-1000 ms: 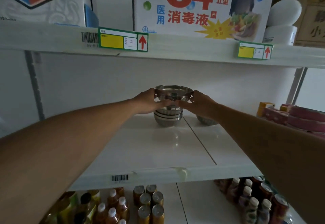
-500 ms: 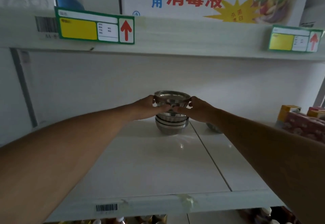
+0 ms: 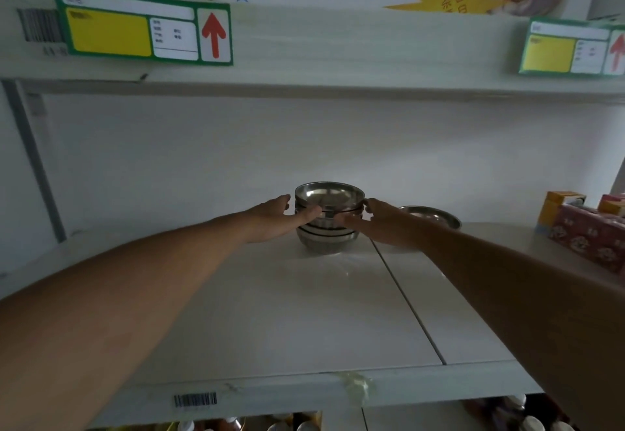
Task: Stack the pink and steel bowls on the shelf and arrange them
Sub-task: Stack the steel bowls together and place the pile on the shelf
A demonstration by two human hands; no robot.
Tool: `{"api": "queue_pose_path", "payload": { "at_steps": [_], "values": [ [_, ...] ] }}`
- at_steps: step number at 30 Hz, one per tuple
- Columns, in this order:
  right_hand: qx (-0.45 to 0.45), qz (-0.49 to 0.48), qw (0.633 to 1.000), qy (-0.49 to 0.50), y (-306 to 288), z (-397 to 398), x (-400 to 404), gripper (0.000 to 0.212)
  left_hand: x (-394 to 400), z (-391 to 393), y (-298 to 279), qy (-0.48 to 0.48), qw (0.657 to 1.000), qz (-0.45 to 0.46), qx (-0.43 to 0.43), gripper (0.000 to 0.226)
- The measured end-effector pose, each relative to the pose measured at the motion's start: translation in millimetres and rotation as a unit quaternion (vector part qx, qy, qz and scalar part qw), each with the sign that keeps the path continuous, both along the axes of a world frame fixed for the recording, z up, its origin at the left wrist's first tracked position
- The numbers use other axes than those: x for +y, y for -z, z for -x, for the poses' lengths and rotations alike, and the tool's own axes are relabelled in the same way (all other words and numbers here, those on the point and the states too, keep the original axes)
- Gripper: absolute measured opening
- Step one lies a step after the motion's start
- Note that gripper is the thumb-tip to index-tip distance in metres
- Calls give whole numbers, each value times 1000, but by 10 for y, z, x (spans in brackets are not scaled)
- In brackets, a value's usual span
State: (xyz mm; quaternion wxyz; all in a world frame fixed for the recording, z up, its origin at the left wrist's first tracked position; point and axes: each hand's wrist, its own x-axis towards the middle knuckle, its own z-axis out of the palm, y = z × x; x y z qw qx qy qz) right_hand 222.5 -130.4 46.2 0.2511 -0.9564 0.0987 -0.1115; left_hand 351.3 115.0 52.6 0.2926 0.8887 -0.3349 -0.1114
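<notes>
A stack of steel bowls [image 3: 326, 233] stands at the back middle of the white shelf [image 3: 287, 322]. The top steel bowl [image 3: 328, 194] rests nested on the stack. My left hand [image 3: 275, 219] presses its left side with fingers stretched forward, and my right hand [image 3: 378, 221] clasps its right rim, thumb on top. One more steel bowl [image 3: 431, 216] sits alone just right of the stack, partly hidden behind my right hand. No pink bowl shows in this view.
Red and yellow boxes [image 3: 590, 236] stand at the shelf's right end. The upper shelf edge [image 3: 355, 45] with green price tags hangs close overhead. Bottles [image 3: 297, 425] fill the shelf below. Bare white shelf surface lies in front of and left of the stack.
The top steel bowl has come down from a tilted, raised hold onto the stack. Both hands lowered with it, and the camera moved closer to the shelf.
</notes>
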Motion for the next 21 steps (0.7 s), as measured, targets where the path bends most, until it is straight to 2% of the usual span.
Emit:
{"api": "queue_pose_path", "payload": {
  "at_steps": [6, 12, 14, 17, 18, 21],
  "values": [
    [34, 4, 999, 37, -8, 211, 43, 128, 259, 73, 57, -2, 1000, -22, -9, 136],
    [50, 78, 994, 52, 157, 511, 198, 127, 374, 170, 285, 7, 1000, -17, -19, 154],
    [47, 105, 992, 44, 247, 617, 275, 116, 398, 226, 437, 11, 1000, -9, -21, 158],
    [35, 77, 996, 9, 375, 758, 387, 87, 465, 360, 614, 8, 1000, -7, -24, 158],
    [43, 64, 997, 3, 397, 791, 412, 91, 490, 397, 624, 7, 999, -14, -30, 158],
    [72, 51, 996, 17, 432, 942, 486, 123, 609, 608, 574, -6, 998, -36, -43, 166]
  ]
}}
